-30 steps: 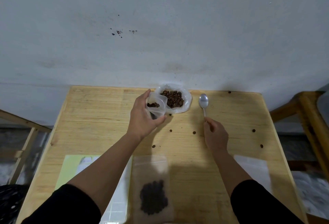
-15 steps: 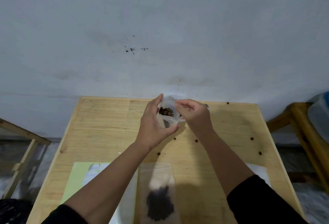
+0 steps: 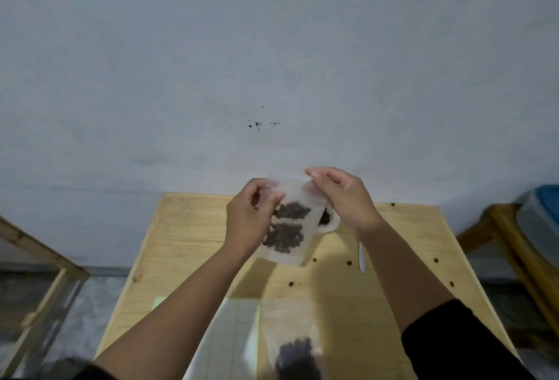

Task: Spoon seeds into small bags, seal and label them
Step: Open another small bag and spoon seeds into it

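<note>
A pale grey wall (image 3: pixel 272 62) fills the upper part of our view, with a few dark specks (image 3: pixel 260 124) on it, and below it sits our light wooden counter (image 3: pixel 187 243). We hold a small clear bag (image 3: pixel 290 222) up above the far middle of the counter, its mouth at 12 o'clock and its bottom hanging toward 6. Dark seeds (image 3: pixel 286 230) show through it in two clumps, one above the other. Our left hand (image 3: pixel 251 219) pinches the bag's top corner at about 10 o'clock, thumb and fingers curled onto the plastic. Our right hand (image 3: pixel 341 198) pinches the opposite top corner at about 2 o'clock, fingertips closed on the edge. Behind the bag, at its 3 o'clock, part of a plastic container of seeds (image 3: pixel 326 221) peeks out beside our right wrist. A white spoon handle (image 3: pixel 361 258) lies on the counter at 4 o'clock from the bag, mostly hidden by our right forearm. Loose seeds (image 3: pixel 349 262) are scattered over the wood on the right half. Near us, at 6 o'clock, a second clear bag (image 3: pixel 290 343) with a dark heap of seeds lies flat, blurred, and just left of it lies a sheet of lined paper (image 3: pixel 230 334). A wooden frame (image 3: pixel 45 264) stands at 9 o'clock and a wooden stool (image 3: pixel 508 237) at 3 o'clock.
</note>
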The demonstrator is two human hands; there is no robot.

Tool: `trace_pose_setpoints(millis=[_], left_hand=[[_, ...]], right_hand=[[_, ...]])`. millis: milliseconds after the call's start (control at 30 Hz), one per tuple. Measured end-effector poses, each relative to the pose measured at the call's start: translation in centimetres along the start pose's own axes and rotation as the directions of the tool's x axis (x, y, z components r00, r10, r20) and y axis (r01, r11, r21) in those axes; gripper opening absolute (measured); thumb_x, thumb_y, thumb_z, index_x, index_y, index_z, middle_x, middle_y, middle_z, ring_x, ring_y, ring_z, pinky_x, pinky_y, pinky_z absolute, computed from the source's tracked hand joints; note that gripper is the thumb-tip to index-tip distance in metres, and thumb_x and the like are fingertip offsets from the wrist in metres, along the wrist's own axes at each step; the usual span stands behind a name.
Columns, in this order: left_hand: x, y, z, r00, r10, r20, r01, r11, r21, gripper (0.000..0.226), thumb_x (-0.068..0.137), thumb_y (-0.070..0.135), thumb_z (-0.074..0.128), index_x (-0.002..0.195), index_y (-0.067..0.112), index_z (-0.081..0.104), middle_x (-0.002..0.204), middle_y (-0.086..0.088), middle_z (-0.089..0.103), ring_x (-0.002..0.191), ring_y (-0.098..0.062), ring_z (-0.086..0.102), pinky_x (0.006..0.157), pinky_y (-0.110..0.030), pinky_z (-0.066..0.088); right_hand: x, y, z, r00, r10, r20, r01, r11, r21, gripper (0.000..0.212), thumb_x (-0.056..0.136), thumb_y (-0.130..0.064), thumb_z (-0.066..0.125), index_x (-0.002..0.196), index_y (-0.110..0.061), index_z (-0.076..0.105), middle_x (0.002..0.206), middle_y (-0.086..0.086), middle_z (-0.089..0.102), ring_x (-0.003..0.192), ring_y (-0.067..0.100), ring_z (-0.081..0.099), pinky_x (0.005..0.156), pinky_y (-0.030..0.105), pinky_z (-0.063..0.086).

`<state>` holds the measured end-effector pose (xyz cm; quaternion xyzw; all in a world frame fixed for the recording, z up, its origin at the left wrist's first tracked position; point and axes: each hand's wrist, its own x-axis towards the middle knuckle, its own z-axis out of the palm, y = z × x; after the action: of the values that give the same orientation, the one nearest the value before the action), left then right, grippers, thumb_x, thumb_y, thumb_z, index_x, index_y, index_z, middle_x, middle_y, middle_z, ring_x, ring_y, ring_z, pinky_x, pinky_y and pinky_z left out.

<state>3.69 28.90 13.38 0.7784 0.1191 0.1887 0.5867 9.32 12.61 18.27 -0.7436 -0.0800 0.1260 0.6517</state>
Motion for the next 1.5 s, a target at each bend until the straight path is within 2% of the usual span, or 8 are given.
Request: trace_pose_setpoints(millis=[167,333,533,667,900,1100,1333,1500], left_hand=[[-0.3,0.9,-0.7,0.989,-0.140,-0.038,0.127,0.962,-0.242,0.004,0.091,0.024,0.062,0.091,0.020,0.063,0.073,0.005,0.067,0.067,-0.013,0.068,0.075,-0.043,0.059],[-0.7,1.8,-0.7,0.996,-0.085,-0.001,0.081,0.952,-0.296,0.018,0.092,0.019,0.061,0.106,0.030,0.058,0.081,0.000,0.068,0.080,-0.019,0.070,0.076,-0.045,0.058],[-0.6,2.6,-1.6,0.997,0.021,0.072,-0.005,0.976,-0.217,0.032,0.091,0.018,0.062,0.113,0.040,0.055,0.093,-0.003,0.067,0.082,-0.015,0.071,0.079,-0.037,0.058],[-0.4,2.4,-1.4,0.995,0.057,0.088,-0.051,0.996,-0.072,0.020,0.086,0.027,0.068,0.096,0.043,0.062,0.072,0.009,0.062,0.067,-0.024,0.059,0.068,-0.040,0.051],[-1.1,2.9,-0.3,0.999,0.027,0.035,-0.027,1.000,-0.014,0.020,0.087,0.013,0.067,0.095,0.028,0.056,0.053,0.013,0.058,0.067,0.001,0.069,0.058,-0.007,0.039],[-1.2,2.4,0.2,0.993,0.011,0.114,-0.006,0.999,-0.046,0.024,0.087,0.020,0.067,0.097,0.038,0.055,0.073,-0.012,0.067,0.069,-0.008,0.070,0.070,-0.019,0.049],[-1.0,2.0,0.8,0.988,0.047,0.150,-0.053,0.998,0.036,0.021,0.085,0.013,0.068,0.078,0.032,0.066,0.073,0.011,0.070,0.071,-0.008,0.068,0.070,-0.020,0.052],[-1.5,1.0,0.5,0.994,-0.083,0.067,0.086,0.995,-0.041,0.014,0.085,0.014,0.069,0.080,0.028,0.070,0.076,0.012,0.071,0.072,-0.004,0.067,0.067,-0.010,0.048]], right_hand=[[-1.8,0.3,0.1,0.991,-0.128,-0.036,0.130,0.991,0.035,0.020,0.084,-0.003,0.065,0.099,-0.017,0.063,0.093,0.012,0.068,0.087,0.020,0.067,0.082,0.027,0.054],[-1.9,-0.4,0.2,0.987,-0.155,-0.051,0.148,0.982,-0.121,0.018,0.083,-0.001,0.064,0.082,-0.018,0.072,0.085,-0.001,0.071,0.080,0.011,0.067,0.077,0.021,0.052],[-2.2,-0.9,0.0,0.987,-0.150,-0.059,0.145,0.985,-0.089,0.015,0.081,-0.006,0.069,0.081,-0.021,0.073,0.084,-0.004,0.071,0.077,0.009,0.063,0.070,0.016,0.050],[-2.1,-0.7,0.2,0.988,-0.143,-0.064,0.139,0.988,-0.065,0.014,0.079,-0.006,0.071,0.080,-0.020,0.073,0.084,0.002,0.070,0.074,0.008,0.059,0.070,0.018,0.049],[-2.2,1.0,0.4,0.987,-0.095,-0.131,0.096,0.995,0.003,0.017,0.079,-0.005,0.070,0.075,-0.021,0.073,0.079,0.012,0.062,0.072,0.020,0.053,0.067,0.037,0.044],[-2.6,1.1,0.5,0.996,-0.093,0.011,0.094,0.989,-0.112,0.010,0.083,-0.014,0.068,0.086,-0.021,0.074,0.087,-0.013,0.071,0.082,0.001,0.064,0.082,0.025,0.051],[-2.4,2.0,1.0,0.991,-0.054,-0.124,0.053,0.999,-0.013,0.014,0.079,-0.005,0.070,0.077,-0.019,0.074,0.079,-0.010,0.071,0.080,0.002,0.065,0.080,0.021,0.050],[-2.8,3.4,1.3,0.999,-0.005,-0.042,0.005,1.000,0.002,0.018,0.083,-0.006,0.066,0.083,-0.024,0.073,0.081,-0.010,0.069,0.077,0.004,0.064,0.078,0.020,0.052]])
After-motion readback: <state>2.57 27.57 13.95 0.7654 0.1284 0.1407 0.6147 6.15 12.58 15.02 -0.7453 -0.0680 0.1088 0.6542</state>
